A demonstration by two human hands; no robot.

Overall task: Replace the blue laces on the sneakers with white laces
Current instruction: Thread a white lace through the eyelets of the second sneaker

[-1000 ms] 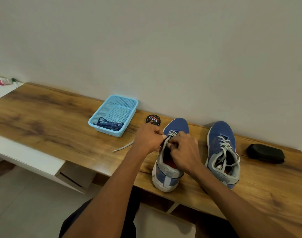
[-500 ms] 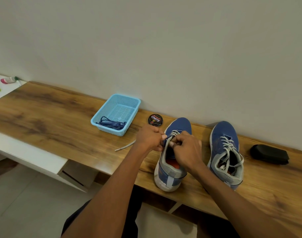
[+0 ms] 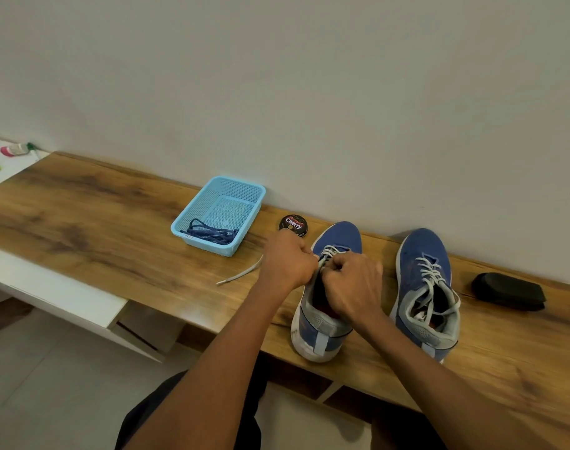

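Two blue sneakers stand on the wooden table (image 3: 92,228), toes to the wall. Over the tongue of the left sneaker (image 3: 322,326) my left hand (image 3: 286,264) and my right hand (image 3: 353,285) meet, fingers curled, each pinching the white lace (image 3: 325,254) at the upper eyelets. One loose end of that lace (image 3: 241,274) trails left across the table. The right sneaker (image 3: 428,287) carries a white lace through all its eyelets. The blue laces (image 3: 212,233) lie bundled in a light blue basket (image 3: 244,190).
A round tin of shoe polish (image 3: 293,225) lies behind my left hand by the wall. A black brush-like block (image 3: 509,290) rests at the far right. A lower white surface (image 3: 4,164) with small items adjoins the table at the left.
Both hands stay on the lace at the left sneaker's upper eyelets with only small finger shifts. The view has drifted slightly left, so everything sits a little further right.
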